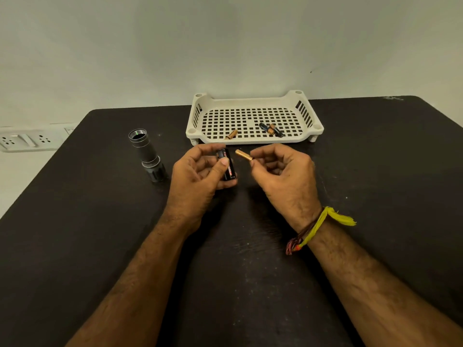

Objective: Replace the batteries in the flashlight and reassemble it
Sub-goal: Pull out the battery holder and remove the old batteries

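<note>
My left hand (pixel 198 176) grips a black battery holder (pixel 228 167) with red markings, held upright above the dark table (pixel 100 234). My right hand (pixel 283 171) pinches a copper-coloured battery (pixel 243 155) by one end, its free end pointing left toward the holder, a small gap apart. The flashlight body (pixel 146 154) stands on its head end at the left, open end up. In the white basket (pixel 253 140) lie one copper battery (pixel 231 134) and two black-and-copper batteries (pixel 271 130), crossed over each other.
The basket sits at the table's far edge against a pale wall. A white socket strip (pixel 27 140) is on the wall at the left. A yellow thread band (pixel 323 224) is tied round my right wrist.
</note>
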